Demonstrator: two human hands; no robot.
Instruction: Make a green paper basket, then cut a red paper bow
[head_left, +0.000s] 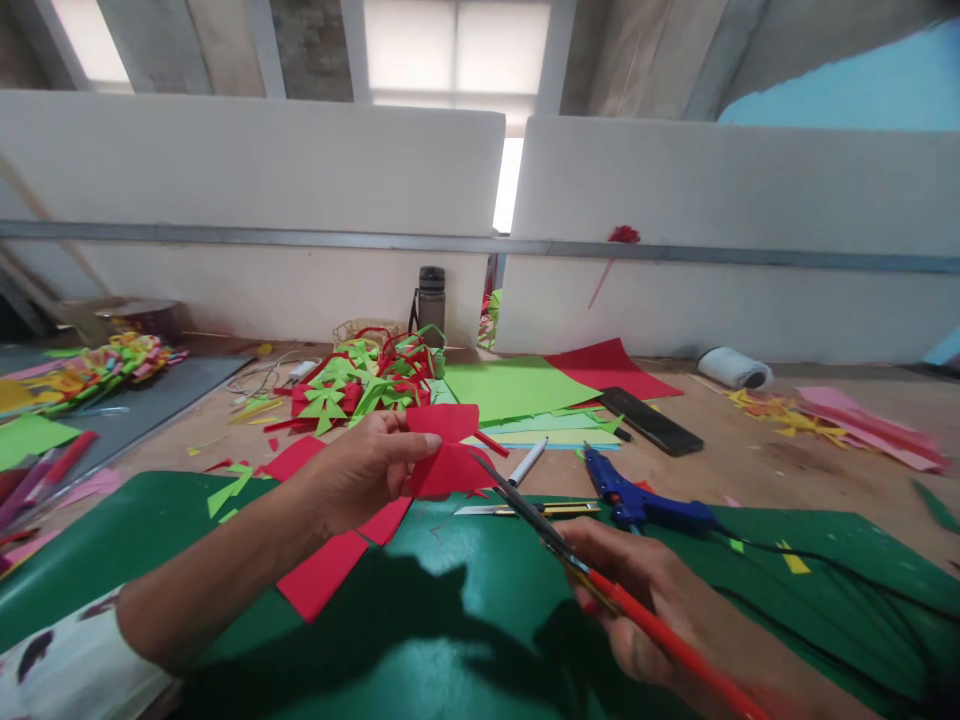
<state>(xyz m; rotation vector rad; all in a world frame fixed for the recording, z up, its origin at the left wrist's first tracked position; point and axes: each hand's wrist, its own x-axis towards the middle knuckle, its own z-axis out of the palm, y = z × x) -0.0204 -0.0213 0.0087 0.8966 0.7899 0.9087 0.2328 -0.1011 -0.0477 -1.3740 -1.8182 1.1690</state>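
Note:
My left hand (382, 455) pinches a red piece of paper (450, 470) between thumb and fingers, above the green mat (442, 590). The paper has a notch on its right side, between an upper and a lower part. My right hand (637, 590) is wrapped round a pair of scissors (540, 525) with orange-red handles. Their blades point up and left, and the tips meet the paper's right edge. Whether the blades are apart is hard to make out. More red paper pieces (326, 575) lie on the mat under my left hand.
Behind my hands lie a utility knife (555, 509), a white marker (529, 462), a blue glue gun (645, 505) with its cord, and a black phone (652, 420). Green sheets (510, 385) and a pile of red-green paper cutouts (360, 375) stand farther back, near a dark bottle (432, 305).

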